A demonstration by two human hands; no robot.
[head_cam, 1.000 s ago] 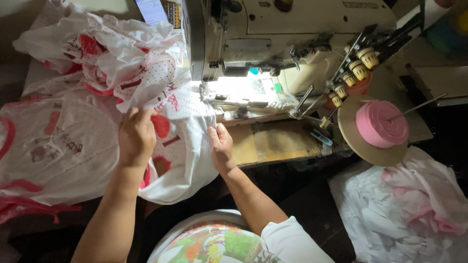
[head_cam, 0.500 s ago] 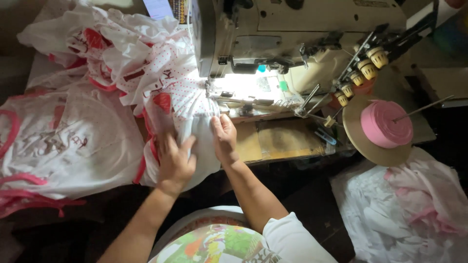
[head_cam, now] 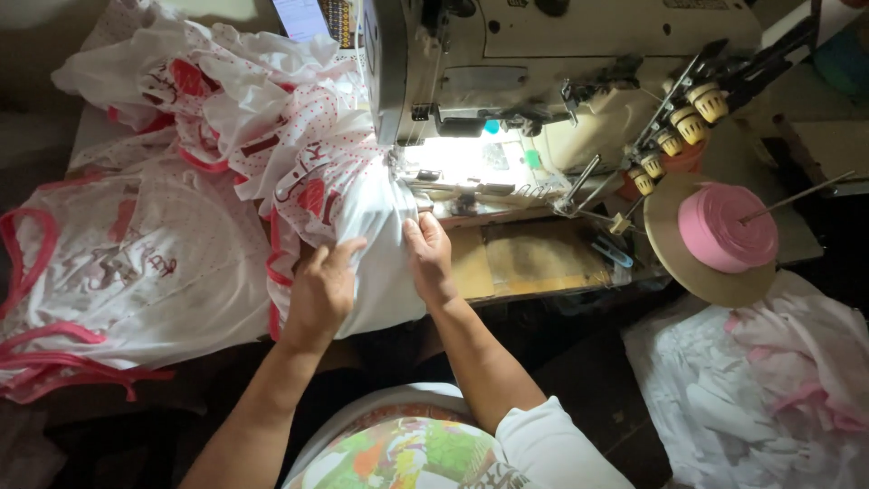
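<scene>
A white garment with red dots and pink trim (head_cam: 353, 195) lies under the head of a cream sewing machine (head_cam: 543, 63). My left hand (head_cam: 321, 294) pinches a fold of this garment near the table's front edge. My right hand (head_cam: 427, 254) grips the same cloth just right of it, close to the lit needle area (head_cam: 462, 167). Both hands hold the fabric stretched between them.
More white and pink garments (head_cam: 127, 263) are piled on the left of the table. A pink tape roll (head_cam: 727, 226) sits on a round disc at right. A heap of white and pink cloth (head_cam: 769, 398) lies lower right. The wooden table edge (head_cam: 534, 263) shows below the machine.
My left hand came down from the raised cloth and moved right to grip the garment beside my right hand. The garment now hangs smoother over the table edge.
</scene>
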